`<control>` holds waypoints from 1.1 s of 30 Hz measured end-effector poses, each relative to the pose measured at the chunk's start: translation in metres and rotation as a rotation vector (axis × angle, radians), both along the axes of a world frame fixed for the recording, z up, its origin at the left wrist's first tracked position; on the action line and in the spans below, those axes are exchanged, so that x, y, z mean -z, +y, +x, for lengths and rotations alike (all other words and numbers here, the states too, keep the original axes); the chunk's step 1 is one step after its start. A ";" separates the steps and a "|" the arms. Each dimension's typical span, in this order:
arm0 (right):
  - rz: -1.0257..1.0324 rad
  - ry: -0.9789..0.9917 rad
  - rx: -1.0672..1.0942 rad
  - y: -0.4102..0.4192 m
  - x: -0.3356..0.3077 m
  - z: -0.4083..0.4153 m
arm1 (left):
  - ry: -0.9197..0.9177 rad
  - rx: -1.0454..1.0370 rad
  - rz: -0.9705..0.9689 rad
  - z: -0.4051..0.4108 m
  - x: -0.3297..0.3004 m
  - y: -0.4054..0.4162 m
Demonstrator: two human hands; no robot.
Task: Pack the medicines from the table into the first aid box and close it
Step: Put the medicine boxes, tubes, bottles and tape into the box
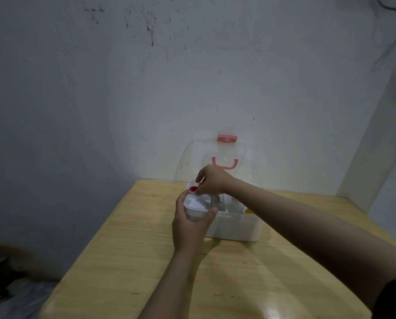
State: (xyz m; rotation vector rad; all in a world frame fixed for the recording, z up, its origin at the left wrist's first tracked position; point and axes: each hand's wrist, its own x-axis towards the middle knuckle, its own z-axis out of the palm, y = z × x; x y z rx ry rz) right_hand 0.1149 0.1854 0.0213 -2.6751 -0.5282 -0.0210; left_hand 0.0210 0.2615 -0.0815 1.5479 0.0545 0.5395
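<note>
A white first aid box [238, 226] stands open near the far edge of the wooden table [146, 261]. Its clear lid [215, 155], with a pink handle and pink latch, leans back against the wall. My left hand [190, 224] grips a white inner tray [195, 207] at the box's left end. My right hand [212, 180] reaches over the tray, fingertips pinched on a small item beside a red-capped item [193, 189] in the tray's far corner. Something yellow [248, 211] shows inside the box on the right.
The table sits in a corner, with the stained wall [192, 77] just behind the box and another wall at the right. Dark clutter lies on the floor [12, 284] at the lower left.
</note>
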 end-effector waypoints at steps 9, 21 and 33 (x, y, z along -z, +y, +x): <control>0.138 -0.102 0.022 -0.038 -0.023 -0.012 | -0.012 -0.003 0.025 0.000 0.000 0.000; 0.108 -0.143 0.484 -0.244 0.030 -0.049 | 0.010 -0.033 0.023 0.002 0.005 -0.001; 0.265 -0.205 0.721 -0.276 0.107 -0.056 | 0.006 -0.061 0.036 0.002 0.003 -0.004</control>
